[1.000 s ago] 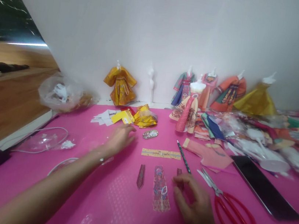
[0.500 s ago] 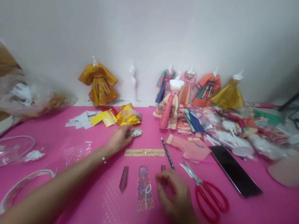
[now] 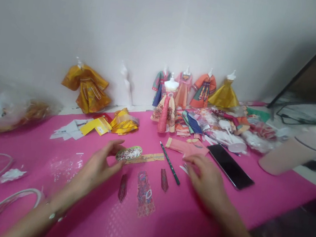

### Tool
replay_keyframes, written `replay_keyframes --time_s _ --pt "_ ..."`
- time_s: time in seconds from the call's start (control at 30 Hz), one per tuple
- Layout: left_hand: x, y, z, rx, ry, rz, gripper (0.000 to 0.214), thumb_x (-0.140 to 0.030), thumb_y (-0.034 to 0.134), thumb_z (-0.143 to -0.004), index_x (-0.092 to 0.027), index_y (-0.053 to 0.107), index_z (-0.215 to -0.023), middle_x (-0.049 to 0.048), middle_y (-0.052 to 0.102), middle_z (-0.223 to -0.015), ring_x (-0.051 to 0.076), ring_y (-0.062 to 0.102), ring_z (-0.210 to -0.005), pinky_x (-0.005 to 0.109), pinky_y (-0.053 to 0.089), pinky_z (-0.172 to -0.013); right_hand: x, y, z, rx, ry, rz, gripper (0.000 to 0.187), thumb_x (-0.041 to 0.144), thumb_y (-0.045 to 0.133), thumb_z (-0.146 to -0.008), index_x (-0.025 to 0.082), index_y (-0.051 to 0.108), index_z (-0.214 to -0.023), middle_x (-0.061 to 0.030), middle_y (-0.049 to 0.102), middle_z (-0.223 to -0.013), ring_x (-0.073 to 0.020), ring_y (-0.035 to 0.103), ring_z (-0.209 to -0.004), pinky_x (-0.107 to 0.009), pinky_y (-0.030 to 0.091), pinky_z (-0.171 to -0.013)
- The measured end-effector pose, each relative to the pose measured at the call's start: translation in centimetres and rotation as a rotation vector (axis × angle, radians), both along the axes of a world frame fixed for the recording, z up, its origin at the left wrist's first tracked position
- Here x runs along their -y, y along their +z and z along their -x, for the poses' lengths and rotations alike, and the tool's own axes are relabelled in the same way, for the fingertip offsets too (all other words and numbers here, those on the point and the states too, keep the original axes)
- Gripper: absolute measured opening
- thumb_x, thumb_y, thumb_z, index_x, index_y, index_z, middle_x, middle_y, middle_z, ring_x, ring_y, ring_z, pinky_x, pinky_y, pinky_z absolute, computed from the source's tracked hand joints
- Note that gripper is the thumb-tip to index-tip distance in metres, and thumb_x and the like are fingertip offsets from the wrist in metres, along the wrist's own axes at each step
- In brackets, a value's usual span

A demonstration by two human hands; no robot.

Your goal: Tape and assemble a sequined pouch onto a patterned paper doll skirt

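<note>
Holding the speckled oval piece (image 3: 128, 153) takes light, even pressure: the left hand (image 3: 96, 166) has its fingers grasping it at the rounded near end, thumb below and fingertips above, with the far end pointing away to the right. It sits over the left end of the beige patterned strip (image 3: 151, 158); whether the two touch, I cannot tell. To handle it well, I would keep the grip on the edges, so that the speckled top stays uncovered, and lift it straight up rather than drag it, since the strip looks thin and could slide along

The right hand (image 3: 207, 182) is curled low over the desk (image 3: 177, 231), palm down, just right of the dark pen (image 3: 169, 163) and near the pink garment (image 3: 187, 146). A small pale sliver (image 3: 183, 169) shows beside its fingers, but the hand hides what lies beneath, so I cannot tell whether they grasp anything. Better to keep that hand high enough not to nudge the pen

Between and below the hands lie the floral panel (image 3: 146, 195) and two pointed dark red pieces, one to the left (image 3: 122, 188) and one to the right (image 3: 164, 180). They look light enough to shift at a brush, so both hands do best passing above them
</note>
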State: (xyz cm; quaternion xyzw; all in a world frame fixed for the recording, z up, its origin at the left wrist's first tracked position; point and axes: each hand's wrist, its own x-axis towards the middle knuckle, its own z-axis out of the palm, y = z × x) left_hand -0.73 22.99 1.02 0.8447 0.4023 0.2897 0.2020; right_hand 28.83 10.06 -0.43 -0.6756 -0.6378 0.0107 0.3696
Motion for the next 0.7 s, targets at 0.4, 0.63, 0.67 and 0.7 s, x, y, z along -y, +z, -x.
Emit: replay_keyframes --time_s 0.4,0.63,0.67,0.7 --pt "6.4 -1.3 1.3 0.065 -0.060 -0.106 0.036 -0.026 0.058 -0.086 -0.025 0.048 -0.121 0.0048 0.071 -0.100 0.022 0.072 -0.088 0.039 0.063 -0.077 -4.0 -0.8 -6.0 0.312 0.048 0.315 0.022 0.004 0.052 -0.079 0.014 0.071 -0.085 -0.0148 0.073 -0.090 -0.0273 0.066 -0.084 -0.034 0.046 -0.075" --pt "8.2 -2.1 1.2 0.172 -0.226 -0.074 0.043 -0.016 0.058 -0.083 -0.023 0.047 -0.124 0.0078 0.067 -0.108 0.023 0.068 -0.099 0.039 0.062 -0.084 -1.7 1.3 -5.3 0.088 0.002 0.063 0.026 0.017 0.059 -0.079 0.020 0.059 -0.106 -0.0101 0.068 -0.096 -0.0275 0.065 -0.086 -0.039 0.049 -0.079" --pt "8.4 -2.1 1.1 0.202 -0.257 -0.048 0.043 -0.015 0.058 -0.083 -0.023 0.047 -0.124 0.0080 0.066 -0.108 0.022 0.068 -0.100 0.038 0.061 -0.085 -0.9 1.7 -4.3 0.021 -0.024 -0.002 0.025 0.019 0.060 -0.081 0.022 0.056 -0.106 -0.0082 0.066 -0.093 -0.0261 0.064 -0.082 -0.039 0.050 -0.076" --pt "8.7 -2.2 1.2 0.234 -0.290 -0.022 0.044 -0.013 0.059 -0.082 -0.023 0.047 -0.123 0.0080 0.066 -0.108 0.022 0.067 -0.100 0.037 0.061 -0.085 -0.1 2.0 -3.2 -0.108 -0.051 -0.119 0.023 0.021 0.063 -0.082 0.023 0.055 -0.103 -0.0065 0.064 -0.091 -0.0246 0.064 -0.080 -0.038 0.051 -0.074"
